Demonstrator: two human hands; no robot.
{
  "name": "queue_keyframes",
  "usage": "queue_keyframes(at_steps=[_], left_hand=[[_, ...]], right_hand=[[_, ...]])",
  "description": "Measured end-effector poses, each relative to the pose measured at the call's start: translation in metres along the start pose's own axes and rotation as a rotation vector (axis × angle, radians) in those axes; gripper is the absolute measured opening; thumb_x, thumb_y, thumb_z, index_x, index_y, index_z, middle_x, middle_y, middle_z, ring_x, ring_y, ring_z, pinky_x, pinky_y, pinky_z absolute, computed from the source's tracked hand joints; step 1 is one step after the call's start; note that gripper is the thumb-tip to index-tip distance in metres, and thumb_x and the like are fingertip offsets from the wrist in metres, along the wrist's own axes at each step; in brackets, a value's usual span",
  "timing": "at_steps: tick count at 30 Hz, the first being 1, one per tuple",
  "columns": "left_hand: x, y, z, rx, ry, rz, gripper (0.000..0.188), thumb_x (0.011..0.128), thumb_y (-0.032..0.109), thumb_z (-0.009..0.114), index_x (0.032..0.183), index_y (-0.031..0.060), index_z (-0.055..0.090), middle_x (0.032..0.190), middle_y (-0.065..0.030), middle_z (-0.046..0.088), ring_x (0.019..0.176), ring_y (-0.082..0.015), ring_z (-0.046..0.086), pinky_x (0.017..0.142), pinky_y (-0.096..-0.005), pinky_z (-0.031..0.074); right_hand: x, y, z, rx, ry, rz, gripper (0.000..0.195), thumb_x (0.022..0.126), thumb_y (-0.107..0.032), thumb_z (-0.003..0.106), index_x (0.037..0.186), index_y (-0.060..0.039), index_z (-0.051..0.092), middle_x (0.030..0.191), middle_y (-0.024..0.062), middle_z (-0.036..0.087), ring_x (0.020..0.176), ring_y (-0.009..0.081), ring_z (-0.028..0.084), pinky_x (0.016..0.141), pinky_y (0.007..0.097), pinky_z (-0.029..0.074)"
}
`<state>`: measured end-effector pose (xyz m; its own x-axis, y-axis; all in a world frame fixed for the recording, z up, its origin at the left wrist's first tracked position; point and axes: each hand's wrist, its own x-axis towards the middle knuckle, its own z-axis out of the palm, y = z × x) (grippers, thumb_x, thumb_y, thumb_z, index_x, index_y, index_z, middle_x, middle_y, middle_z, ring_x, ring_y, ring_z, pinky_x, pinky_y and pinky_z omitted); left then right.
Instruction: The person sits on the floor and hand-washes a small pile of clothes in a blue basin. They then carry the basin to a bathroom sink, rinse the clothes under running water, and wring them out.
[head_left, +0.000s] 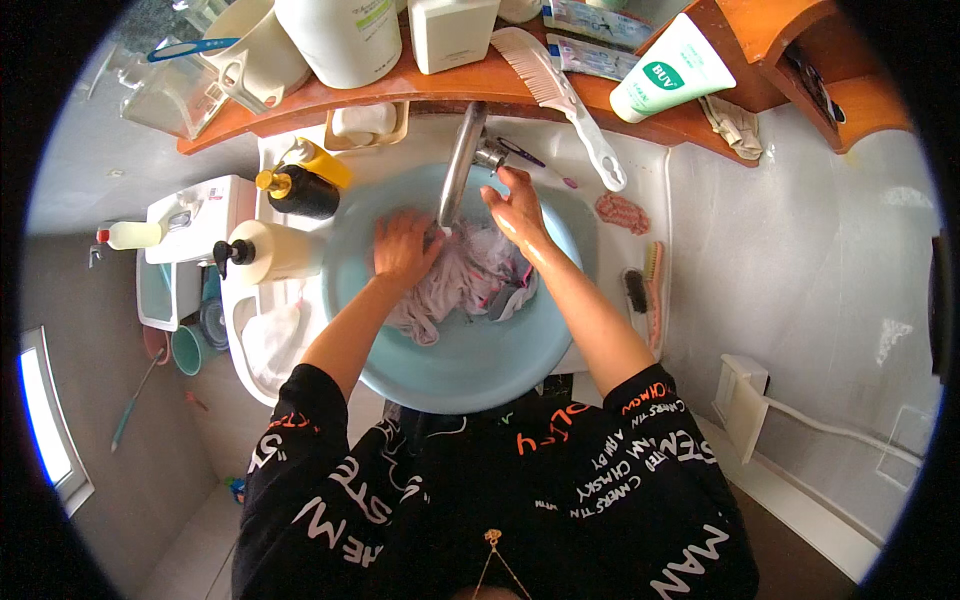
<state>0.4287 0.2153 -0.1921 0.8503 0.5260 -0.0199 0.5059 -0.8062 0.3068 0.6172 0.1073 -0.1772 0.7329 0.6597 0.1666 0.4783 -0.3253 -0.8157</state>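
A light blue plastic basin (457, 382) sits in the white washbasin, below a metal faucet (459, 169). Wet pale pinkish cloth (442, 292) lies bunched in water inside it, with a grey and pink part (514, 292) at its right. My left hand (406, 246) rests palm down at the cloth's upper left, beside the spout, fingers spread. Wet and with thumb and fingers apart, my right hand (517, 206) is raised over the basin's upper right. Its fingertips are close to the faucet's handle (491, 154); whether they touch it I cannot tell.
Pump bottles (304, 191) and a cream bottle (277, 251) stand on the left rim. Brushes (645, 292) and a pink mesh piece (622, 213) lie at right. Overhead, a wooden shelf (420, 94) holds a white comb (562, 97), a tube (667, 71) and a mug (259, 60).
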Motion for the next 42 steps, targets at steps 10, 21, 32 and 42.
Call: queue_keyframes(at_steps=[10, 21, 32, 42], left_hand=[[-0.029, 0.027, 0.01, 0.25, -0.354, -0.049, 0.075, 0.083, 0.061, 0.049, 0.147, 0.0277, 0.027, 0.155, -0.0187, 0.005, 0.141, -0.0426, 0.007, 0.106, -0.067, 0.012], [0.016, 0.01, 0.024, 0.101, -0.18, -0.128, 0.066, 0.074, 0.05, 0.064, 0.129, 0.0161, 0.049, 0.132, -0.0151, 0.048, 0.126, -0.0341, 0.041, 0.105, -0.056, 0.026], [-0.01, 0.017, 0.012, 0.085, -0.335, -0.085, 0.104, 0.057, 0.069, 0.072, 0.138, 0.0149, 0.036, 0.133, -0.0229, 0.044, 0.118, -0.042, 0.049, 0.095, -0.0475, 0.043], [-0.025, -0.003, 0.038, -0.717, -0.307, -0.64, 0.083, 0.072, 0.031, 0.07, 0.141, 0.0104, 0.029, 0.127, -0.0186, 0.053, 0.105, -0.0308, 0.061, 0.085, -0.0404, 0.052]], right_hand=[[-0.088, 0.017, 0.022, -0.747, -0.609, -0.293, 0.063, 0.089, -0.049, 0.048, 0.144, -0.0232, 0.034, 0.154, 0.0094, 0.02, 0.14, 0.0399, 0.014, 0.108, 0.0664, 0.007], [-0.054, 0.039, 0.058, -0.78, -0.615, -0.182, 0.063, 0.088, -0.041, 0.049, 0.143, -0.0138, 0.033, 0.132, 0.0108, 0.048, 0.126, 0.0283, 0.041, 0.106, 0.0609, 0.016], [-0.054, 0.006, -0.018, -0.76, -0.797, -0.234, 0.09, 0.071, -0.038, 0.076, 0.142, -0.0096, 0.028, 0.14, 0.0178, 0.036, 0.126, 0.0357, 0.039, 0.1, 0.0532, 0.036], [-0.116, -0.002, -0.02, -0.088, -0.54, 0.502, 0.084, 0.067, -0.041, 0.072, 0.128, 0.0054, 0.038, 0.118, 0.0277, 0.054, 0.112, 0.0379, 0.054, 0.095, 0.0403, 0.043]])
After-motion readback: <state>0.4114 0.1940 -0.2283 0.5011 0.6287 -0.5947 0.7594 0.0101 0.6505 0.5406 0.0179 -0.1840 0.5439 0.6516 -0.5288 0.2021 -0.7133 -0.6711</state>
